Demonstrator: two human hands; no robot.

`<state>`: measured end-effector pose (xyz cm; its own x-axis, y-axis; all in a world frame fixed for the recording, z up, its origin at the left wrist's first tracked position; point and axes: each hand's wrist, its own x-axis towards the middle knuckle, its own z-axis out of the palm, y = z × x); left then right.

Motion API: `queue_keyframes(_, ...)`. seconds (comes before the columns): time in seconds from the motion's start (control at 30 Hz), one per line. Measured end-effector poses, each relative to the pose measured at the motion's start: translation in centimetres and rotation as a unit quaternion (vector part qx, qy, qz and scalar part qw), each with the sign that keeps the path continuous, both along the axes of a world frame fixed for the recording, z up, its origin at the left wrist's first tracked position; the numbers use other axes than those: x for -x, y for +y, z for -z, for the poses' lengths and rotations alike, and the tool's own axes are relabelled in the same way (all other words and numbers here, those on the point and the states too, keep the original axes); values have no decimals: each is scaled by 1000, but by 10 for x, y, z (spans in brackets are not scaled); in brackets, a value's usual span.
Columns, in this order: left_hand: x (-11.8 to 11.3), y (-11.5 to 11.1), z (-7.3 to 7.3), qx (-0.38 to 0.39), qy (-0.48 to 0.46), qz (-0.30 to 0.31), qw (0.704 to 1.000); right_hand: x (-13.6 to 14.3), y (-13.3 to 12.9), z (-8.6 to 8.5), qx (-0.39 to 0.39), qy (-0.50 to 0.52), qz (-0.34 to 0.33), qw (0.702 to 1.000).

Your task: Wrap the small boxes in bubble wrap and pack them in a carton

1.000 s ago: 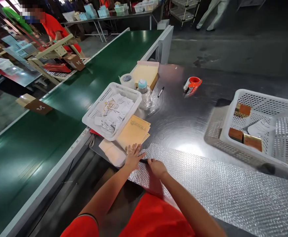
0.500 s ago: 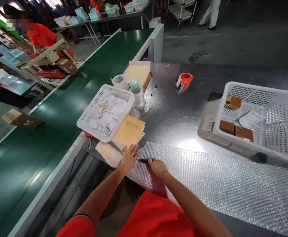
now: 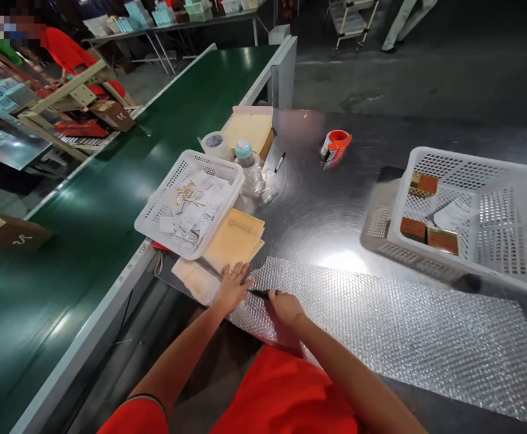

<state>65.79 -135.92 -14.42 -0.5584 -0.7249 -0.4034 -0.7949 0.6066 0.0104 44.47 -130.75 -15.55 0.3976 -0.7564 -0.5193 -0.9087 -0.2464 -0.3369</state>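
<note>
Across the metal table lies a long sheet of bubble wrap (image 3: 380,325). My left hand (image 3: 232,289) rests flat with fingers spread at the sheet's left end. Close beside it, my right hand (image 3: 285,306) is closed around a slim black pointed tool (image 3: 259,293), whose tip points at the left hand. Whether that tool is a knife cannot be made out. Yellow padded envelopes (image 3: 238,238) lie just beyond my left hand, partly under a white basket (image 3: 173,238) of labels and small bags. A pale soft bundle (image 3: 197,282) lies left of my left hand.
At right stands a larger white basket (image 3: 475,265) holding several brown boxes. Farther back are a red tape dispenser (image 3: 339,142), a black marker (image 3: 280,162), a clear bottle (image 3: 250,172) and a tape roll (image 3: 215,144). A green conveyor (image 3: 123,181) carries a carton (image 3: 12,232). One person is across it.
The carton on the conveyor has moved toward the lower left. My view has shifted slightly. Both hands keep nearly the same places on the bubble wrap, the left a little further left.
</note>
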Motion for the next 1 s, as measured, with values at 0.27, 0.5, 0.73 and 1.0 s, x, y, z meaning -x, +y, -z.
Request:
queue_keyframes(0.27, -6, 5, 3, 11, -21, 14, 1000, 2, -7, -2, -5, 5, -12, 1000)
queue_keyframes(0.5, -7, 12, 7, 37, -38, -10, 999, 35, -2, 6, -7, 13, -26, 1000)
queue_keyframes(0.73, -8, 11, 7, 26, -47, -6, 999, 67, 9, 7, -6, 19, -19, 1000)
queue_keyframes(1.0, -9, 14, 10, 47, -58, -4, 997, 121, 28, 11, -16, 34, -11, 999)
